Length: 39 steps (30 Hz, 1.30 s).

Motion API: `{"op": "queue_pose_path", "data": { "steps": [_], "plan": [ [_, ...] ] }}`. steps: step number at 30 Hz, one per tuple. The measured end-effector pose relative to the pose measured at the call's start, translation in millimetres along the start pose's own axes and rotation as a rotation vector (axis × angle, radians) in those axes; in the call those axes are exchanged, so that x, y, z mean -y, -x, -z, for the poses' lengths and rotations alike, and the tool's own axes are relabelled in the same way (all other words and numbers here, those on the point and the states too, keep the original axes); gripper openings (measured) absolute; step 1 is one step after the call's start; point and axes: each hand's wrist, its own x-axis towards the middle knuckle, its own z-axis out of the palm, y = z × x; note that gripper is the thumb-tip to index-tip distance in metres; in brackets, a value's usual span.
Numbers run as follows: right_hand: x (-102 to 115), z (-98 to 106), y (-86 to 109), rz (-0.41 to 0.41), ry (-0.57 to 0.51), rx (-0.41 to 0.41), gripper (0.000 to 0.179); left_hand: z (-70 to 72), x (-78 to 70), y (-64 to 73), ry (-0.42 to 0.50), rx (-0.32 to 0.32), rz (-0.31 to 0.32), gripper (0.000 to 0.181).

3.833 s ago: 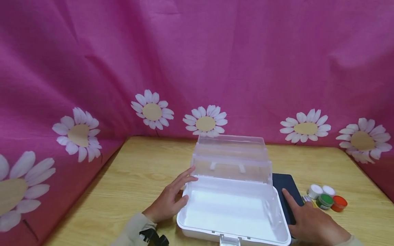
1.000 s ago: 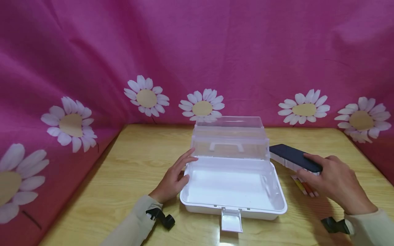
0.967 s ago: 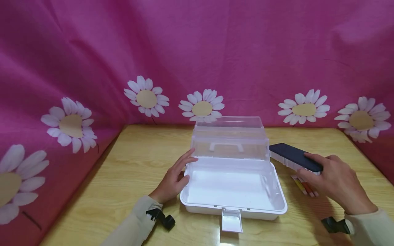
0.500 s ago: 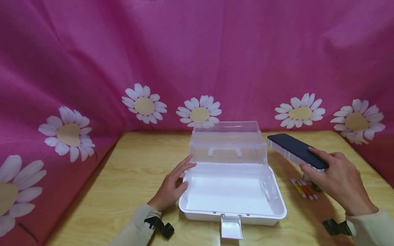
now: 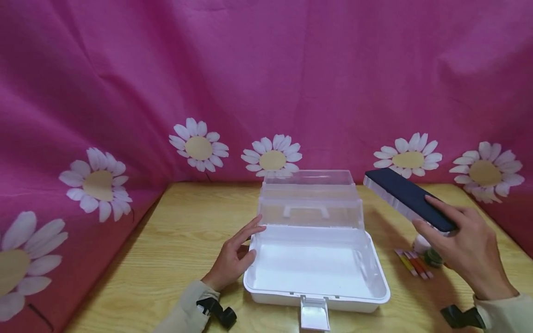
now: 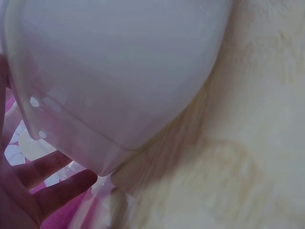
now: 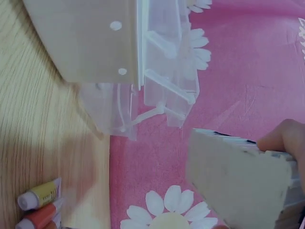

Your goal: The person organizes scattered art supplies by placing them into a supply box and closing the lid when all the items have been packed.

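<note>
In the head view, an open white plastic case (image 5: pixel 316 268) stands at the middle of the table, its translucent tiered lid (image 5: pixel 312 199) raised at the back. My left hand (image 5: pixel 230 261) rests at its left rim, fingers extended toward the back corner and thumb at the edge. In the left wrist view, fingers (image 6: pixel 62 191) touch the outside of the case. My right hand (image 5: pixel 466 245) grips one end of a flat box with a dark blue top and whitish sides (image 5: pixel 410 196), thumb at the side and forefinger on top. The box is tilted, above the table right of the case.
Several small paint tubes (image 5: pixel 412 264) in yellow, orange and red lie under the right hand. Beside them, a white-lidded jar (image 5: pixel 421 243) and a green jar (image 5: pixel 434 258) are partly hidden by that hand. A pink daisy-printed cloth (image 5: pixel 325 92) hangs behind the wooden table (image 5: pixel 208 208).
My right hand has lifted the dark-topped box from beside the case, and lately raised it higher and slightly right. More of the tubes and jars shows below. The left hand stays at the rim.
</note>
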Motion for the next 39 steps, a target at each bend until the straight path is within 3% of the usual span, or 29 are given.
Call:
{"op": "queue_pose_path", "data": {
  "steps": [8,17,25,35,39],
  "plan": [
    [3,1,-1.3,0.006,-0.105,-0.024,0.065,1.2,3.1,-0.2,0.018,-0.002,-0.019,0.053],
    [5,3,0.9,0.002,-0.125,-0.013,0.066,-0.3,5.0,-2.8,0.023,-0.008,-0.013,0.052],
    [11,2,2.3,-0.052,-0.191,0.07,0.068,0.1,6.3,0.2,0.033,-0.016,-0.006,0.051],
    [20,1,7.1,0.024,-0.27,0.039,0.063,0.2,6.8,1.9,0.042,-0.018,-0.039,0.05],
    [22,0,8.4,0.037,-0.291,0.063,0.063,1.3,7.0,1.6,0.043,-0.017,-0.039,0.051]
  ]
}}
